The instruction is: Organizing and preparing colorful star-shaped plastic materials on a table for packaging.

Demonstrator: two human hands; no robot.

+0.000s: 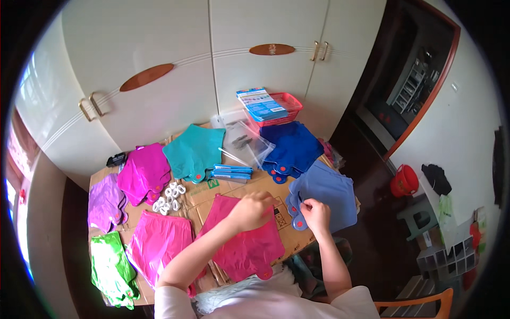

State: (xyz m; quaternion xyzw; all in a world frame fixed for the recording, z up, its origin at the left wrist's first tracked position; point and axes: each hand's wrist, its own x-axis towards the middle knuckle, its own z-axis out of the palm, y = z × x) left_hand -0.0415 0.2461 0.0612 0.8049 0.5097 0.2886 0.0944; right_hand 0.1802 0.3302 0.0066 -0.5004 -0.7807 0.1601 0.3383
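Note:
My right hand (317, 215) is closed, its fingertips pinching at the scalloped left edge of a stack of light blue flat plastic pieces (332, 191). A dark gap shows at that edge beside the fingers. My left hand (252, 211) is curled shut above a deep pink flat plastic piece (247, 244); whatever it holds, if anything, is hidden. Both stacks have a lobed end with a small red round mark. Behind my hands lie dark blue pieces (292, 146) and a bundle of slim blue packets (231, 172).
More stacks lie on the cardboard-covered table (199, 204): teal (194, 149), magenta (143, 173), purple (106, 199), bright pink (159, 239) and green (111, 266). Small white rings (169, 198), a clear bag (247, 141) and a red basket (287, 103) with blue printed packages (263, 103) are also there.

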